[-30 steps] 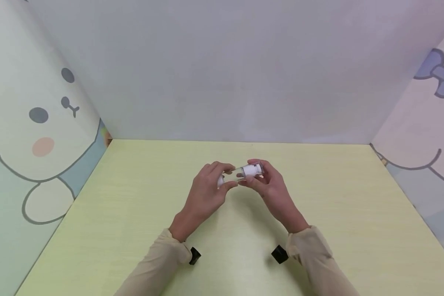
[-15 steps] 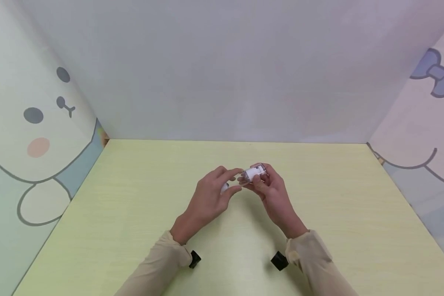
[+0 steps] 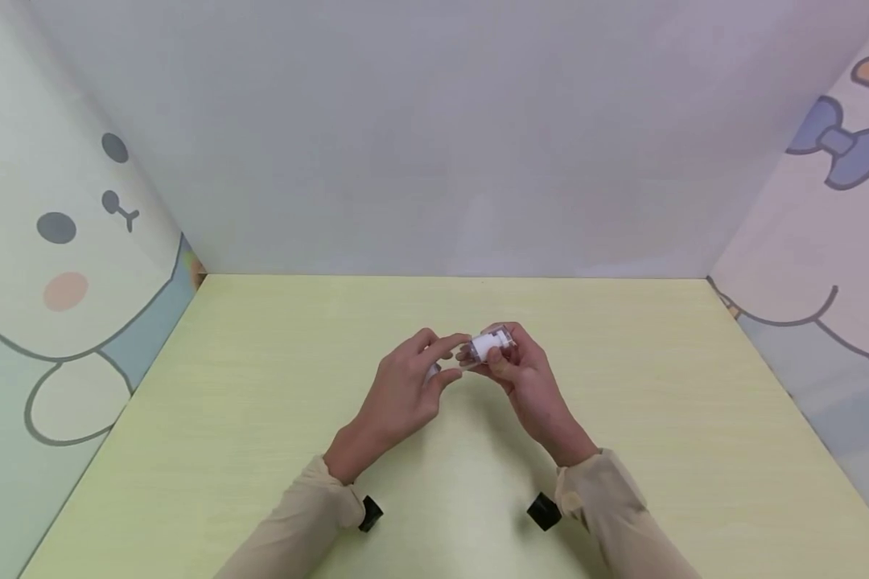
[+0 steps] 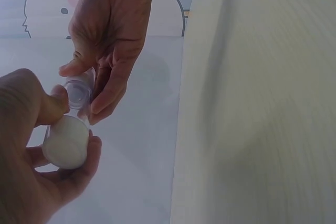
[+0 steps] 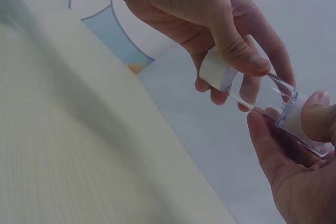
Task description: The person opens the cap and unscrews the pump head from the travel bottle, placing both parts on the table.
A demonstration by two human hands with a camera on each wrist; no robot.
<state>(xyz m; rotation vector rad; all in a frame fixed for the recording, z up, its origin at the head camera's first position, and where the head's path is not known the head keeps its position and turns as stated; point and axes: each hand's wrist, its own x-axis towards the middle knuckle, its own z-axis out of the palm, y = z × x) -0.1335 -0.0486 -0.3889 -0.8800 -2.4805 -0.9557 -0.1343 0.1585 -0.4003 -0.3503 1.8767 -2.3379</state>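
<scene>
Both hands hold a small clear container with white parts, above the table. The left hand (image 3: 405, 390) curls its fingers and thumb round a white end piece (image 4: 66, 142), which the right wrist view shows as a short white cylinder (image 5: 214, 70). My right hand (image 3: 536, 382) grips a clear-walled section with a white band (image 3: 487, 346), its thumb lying on the band. Between the two white parts, clear plastic (image 5: 278, 95) shows in the right wrist view. Whether the two parts are joined I cannot tell. Left fingertips reach close to the right-hand section.
A pale yellow table (image 3: 261, 338) lies under the hands, with a plain grey wall (image 3: 434, 145) behind it. Cartoon-printed panels (image 3: 65, 338) stand at both sides. Black cube-like objects (image 3: 544, 511) show beside the sleeves.
The white part at the left hand has shifted deeper behind its fingers, away from the banded section. The right thumb has moved onto the white band. The head view has shifted slightly.
</scene>
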